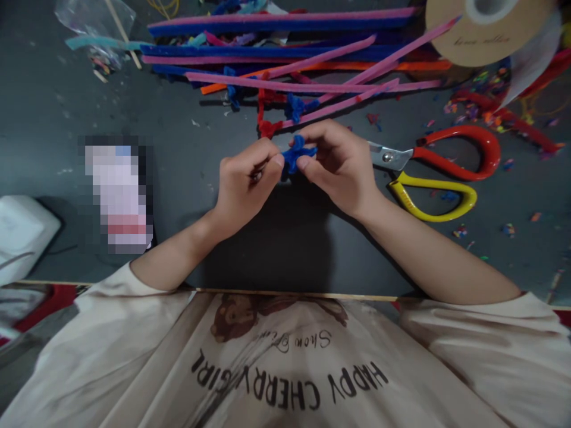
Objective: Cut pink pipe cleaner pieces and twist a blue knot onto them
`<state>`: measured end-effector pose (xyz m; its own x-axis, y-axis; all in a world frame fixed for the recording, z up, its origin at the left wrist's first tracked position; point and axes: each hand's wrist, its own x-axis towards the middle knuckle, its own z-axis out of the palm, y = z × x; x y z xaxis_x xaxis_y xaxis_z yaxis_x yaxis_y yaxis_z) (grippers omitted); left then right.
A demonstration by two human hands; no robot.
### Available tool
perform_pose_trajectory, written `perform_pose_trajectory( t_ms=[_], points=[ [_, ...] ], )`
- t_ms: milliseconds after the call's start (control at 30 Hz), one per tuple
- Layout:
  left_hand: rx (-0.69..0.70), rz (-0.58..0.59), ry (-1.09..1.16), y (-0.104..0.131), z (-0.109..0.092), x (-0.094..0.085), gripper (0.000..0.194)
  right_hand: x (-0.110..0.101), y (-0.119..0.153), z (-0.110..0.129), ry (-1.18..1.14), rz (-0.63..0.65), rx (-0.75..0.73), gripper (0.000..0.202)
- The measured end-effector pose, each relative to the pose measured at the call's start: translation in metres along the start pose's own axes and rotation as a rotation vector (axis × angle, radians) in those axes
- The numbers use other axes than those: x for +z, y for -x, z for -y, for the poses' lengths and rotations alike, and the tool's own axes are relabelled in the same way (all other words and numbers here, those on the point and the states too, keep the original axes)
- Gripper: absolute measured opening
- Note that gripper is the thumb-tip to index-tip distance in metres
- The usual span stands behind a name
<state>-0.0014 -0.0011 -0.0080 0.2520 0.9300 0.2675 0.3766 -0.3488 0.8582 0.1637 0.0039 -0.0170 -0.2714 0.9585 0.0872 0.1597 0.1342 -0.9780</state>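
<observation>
Between my hands is a small blue pipe-cleaner flower [294,156] with looped petals. My left hand [250,178] pinches its left side between thumb and fingertips. From the right, my right hand [341,163] grips it, the thumb pressed on its lower right petal. Just beyond my fingers lie a red pipe-cleaner shape [270,128] and another blue pipe-cleaner piece [295,108], both by the pink pipe cleaners [312,87]. Scissors [428,163] with one red and one yellow handle rest beside my right hand, their blade tips hidden behind it.
Blue pipe cleaners [276,50] and an orange one [214,88] lie across the back. A ribbon spool [486,35] stands at the back right, with colourful scraps [482,98] below it. At left are a blurred-out phone-like object [120,196] and a white object [22,235].
</observation>
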Motion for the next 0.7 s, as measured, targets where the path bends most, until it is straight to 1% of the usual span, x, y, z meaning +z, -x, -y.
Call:
perform_pose_trajectory(
  t_ms=[67,200,367,433,600,700],
  points=[
    [0.018,-0.016,-0.053,-0.0005,-0.0006,0.0,0.031,0.0003,-0.0002,0.0023,0.006,0.012,0.032,0.019],
    [0.054,-0.011,-0.134,-0.0016,-0.003,-0.0002,0.032,0.002,-0.001,0.0053,-0.014,0.014,0.072,0.014],
    [0.102,-0.001,-0.122,-0.0022,-0.004,-0.0011,0.029,0.0038,-0.0016,0.0018,-0.062,-0.015,0.044,0.015],
    [0.075,0.007,-0.09,-0.002,-0.0029,-0.0014,0.03,0.0038,-0.0008,0.0009,-0.045,-0.019,0.029,0.017],
    [-0.082,0.025,0.044,-0.0009,-0.0001,-0.0013,0.032,0.0027,0.0025,0.0023,0.06,-0.022,-0.004,0.015],
    [-0.125,0.055,0.062,-0.0003,0.0001,-0.0019,0.034,0.0021,0.0035,0.0028,0.096,-0.016,-0.033,0.015]
  ],
)
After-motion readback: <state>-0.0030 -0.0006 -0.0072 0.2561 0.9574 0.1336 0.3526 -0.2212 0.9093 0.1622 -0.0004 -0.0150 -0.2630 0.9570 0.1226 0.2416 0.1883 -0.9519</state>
